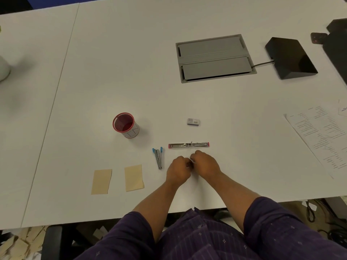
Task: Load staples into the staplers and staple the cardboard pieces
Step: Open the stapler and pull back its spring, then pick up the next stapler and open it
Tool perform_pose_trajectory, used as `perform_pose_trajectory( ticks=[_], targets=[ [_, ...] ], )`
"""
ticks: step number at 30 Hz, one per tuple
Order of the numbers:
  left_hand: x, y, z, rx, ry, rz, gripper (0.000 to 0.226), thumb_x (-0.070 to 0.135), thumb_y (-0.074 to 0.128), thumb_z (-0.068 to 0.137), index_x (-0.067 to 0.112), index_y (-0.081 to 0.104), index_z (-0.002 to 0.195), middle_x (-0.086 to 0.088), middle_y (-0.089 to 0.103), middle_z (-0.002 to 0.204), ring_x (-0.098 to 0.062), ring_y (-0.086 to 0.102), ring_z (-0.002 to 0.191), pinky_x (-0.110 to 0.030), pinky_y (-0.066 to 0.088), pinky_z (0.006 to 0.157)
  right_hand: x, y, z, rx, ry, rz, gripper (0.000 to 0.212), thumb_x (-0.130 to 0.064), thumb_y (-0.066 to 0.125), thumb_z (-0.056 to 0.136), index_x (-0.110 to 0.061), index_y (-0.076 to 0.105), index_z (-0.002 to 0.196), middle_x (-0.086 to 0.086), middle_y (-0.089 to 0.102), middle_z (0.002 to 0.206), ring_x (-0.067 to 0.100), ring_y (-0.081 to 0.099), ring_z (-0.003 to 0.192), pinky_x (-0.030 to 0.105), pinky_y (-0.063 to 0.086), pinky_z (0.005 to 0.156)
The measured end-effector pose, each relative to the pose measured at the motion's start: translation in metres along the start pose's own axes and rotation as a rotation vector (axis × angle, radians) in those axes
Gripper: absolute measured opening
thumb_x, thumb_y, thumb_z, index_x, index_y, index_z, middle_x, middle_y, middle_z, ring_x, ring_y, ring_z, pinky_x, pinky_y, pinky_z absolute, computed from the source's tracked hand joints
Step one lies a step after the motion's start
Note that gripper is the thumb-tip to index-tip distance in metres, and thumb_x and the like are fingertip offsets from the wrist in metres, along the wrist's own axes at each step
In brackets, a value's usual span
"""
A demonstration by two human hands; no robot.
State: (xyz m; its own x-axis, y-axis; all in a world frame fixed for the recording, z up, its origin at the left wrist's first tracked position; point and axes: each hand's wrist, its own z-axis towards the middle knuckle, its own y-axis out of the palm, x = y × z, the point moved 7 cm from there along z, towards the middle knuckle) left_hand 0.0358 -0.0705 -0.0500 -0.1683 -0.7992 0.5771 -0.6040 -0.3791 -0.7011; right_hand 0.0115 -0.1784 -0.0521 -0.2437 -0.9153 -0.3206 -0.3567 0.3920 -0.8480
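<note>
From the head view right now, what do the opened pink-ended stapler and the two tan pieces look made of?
Pink-ended stapler: bright metal, judging by its shiny silver channel; the pink end caps look like plastic. Two tan pieces: matte, flat, beige with slightly uneven edges, probably thin cardboard.

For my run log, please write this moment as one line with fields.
stage: staple loading | left hand and right hand: together pinch small staple strip | pink stapler: opened flat | blue stapler: open | cardboard pieces: untouched
</note>
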Motion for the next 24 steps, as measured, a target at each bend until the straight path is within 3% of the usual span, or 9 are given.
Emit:
perform_pose_trajectory(
  ticks=[3, 8, 15, 21, 24],
  targets=[
    [0.001, 0.000, 0.001, -0.006, 0.004, 0.021, 0.022, 0.013, 0.056, 0.088, 0.015, 0.074, 0.099, -0.008, 0.064, 0.094, -0.027, 0.062, 0.090, -0.040, 0.054, 0.075, -0.003, 0.001, -0.001, -0.004, -0.013, -0.029, 0.016, -0.009, 0.049, 0.093, -0.011, 0.064, 0.098, 0.007, 0.059, 0.102, 0.026, 0.060, 0.087, 0.032, 0.036, 0.063],
    [0.000, -0.001, 0.000, -0.006, -0.020, 0.015, 0.023, 0.012, 0.056, 0.090, 0.015, 0.075, 0.103, -0.007, 0.065, 0.096, -0.026, 0.063, 0.091, -0.040, 0.055, 0.076, -0.001, 0.002, -0.001, -0.006, 0.028, -0.025, 0.014, -0.009, 0.049, 0.092, -0.010, 0.063, 0.095, 0.008, 0.061, 0.100, 0.022, 0.050, 0.075, 0.031, 0.033, 0.062],
    [-0.002, 0.000, -0.002, 0.005, -0.028, -0.081, 0.030, 0.008, 0.053, 0.091, 0.014, 0.073, 0.112, -0.007, 0.071, 0.106, -0.024, 0.065, 0.099, -0.036, 0.055, 0.084, 0.008, 0.005, -0.002, -0.008, 0.135, 0.045, 0.017, -0.016, 0.052, 0.095, -0.009, 0.067, 0.092, 0.009, 0.068, 0.093, 0.028, 0.066, 0.082, 0.031, 0.039, 0.061],
    [-0.002, 0.002, -0.002, 0.004, -0.074, -0.168, 0.030, 0.005, 0.050, 0.093, 0.009, 0.072, 0.113, -0.008, 0.073, 0.112, -0.023, 0.066, 0.104, -0.033, 0.053, 0.092, 0.008, 0.005, -0.003, -0.024, 0.148, 0.134, 0.016, -0.014, 0.053, 0.092, -0.008, 0.067, 0.089, 0.009, 0.069, 0.090, 0.027, 0.065, 0.081, 0.031, 0.043, 0.062],
    [-0.005, 0.002, 0.000, 0.001, -0.110, -0.199, 0.030, 0.001, 0.051, 0.090, 0.007, 0.073, 0.109, -0.009, 0.073, 0.110, -0.022, 0.066, 0.102, -0.028, 0.052, 0.090, 0.009, 0.006, -0.005, -0.031, 0.152, 0.212, 0.017, -0.019, 0.055, 0.094, -0.008, 0.068, 0.093, 0.008, 0.069, 0.092, 0.027, 0.065, 0.084, 0.034, 0.049, 0.069]
  ],
)
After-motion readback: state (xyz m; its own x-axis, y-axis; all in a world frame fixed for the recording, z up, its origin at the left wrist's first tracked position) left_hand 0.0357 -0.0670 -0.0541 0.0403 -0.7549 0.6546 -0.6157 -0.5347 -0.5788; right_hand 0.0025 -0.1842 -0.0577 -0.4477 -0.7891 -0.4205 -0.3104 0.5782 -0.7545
